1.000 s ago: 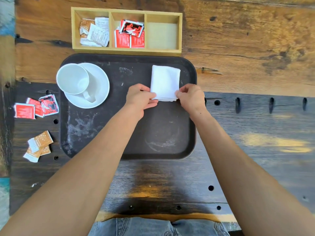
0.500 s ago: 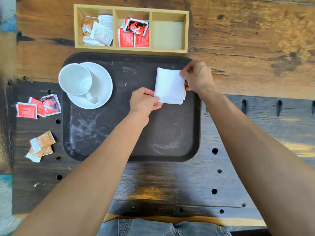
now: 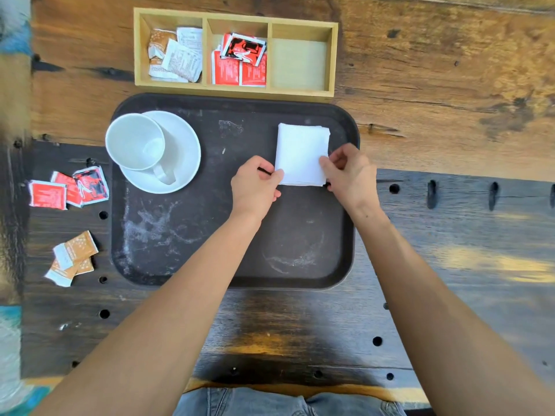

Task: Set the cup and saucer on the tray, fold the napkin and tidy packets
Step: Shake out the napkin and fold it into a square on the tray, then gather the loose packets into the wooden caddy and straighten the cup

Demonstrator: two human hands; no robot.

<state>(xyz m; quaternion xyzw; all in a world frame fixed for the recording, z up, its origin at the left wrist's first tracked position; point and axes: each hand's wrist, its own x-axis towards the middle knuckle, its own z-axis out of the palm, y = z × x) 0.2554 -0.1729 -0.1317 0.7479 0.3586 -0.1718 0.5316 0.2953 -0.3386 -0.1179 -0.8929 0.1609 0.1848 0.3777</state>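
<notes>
White folded napkin on tray, left hand and right hand fingers pinching its near corners, fingertips partly hidden.

Site: workshop-style setting | Evidence: worn plank surface drilled with peg holes and slots, workbench fashion

1. The folded white napkin lay at the right end of the dark tray.
2. The left hand pinched its near-left corner; the right hand pinched its near-right edge.
3. The cup stood on the saucer at the tray's left end.
4. Red packets and orange packets lay on the table, left of the tray.
</notes>
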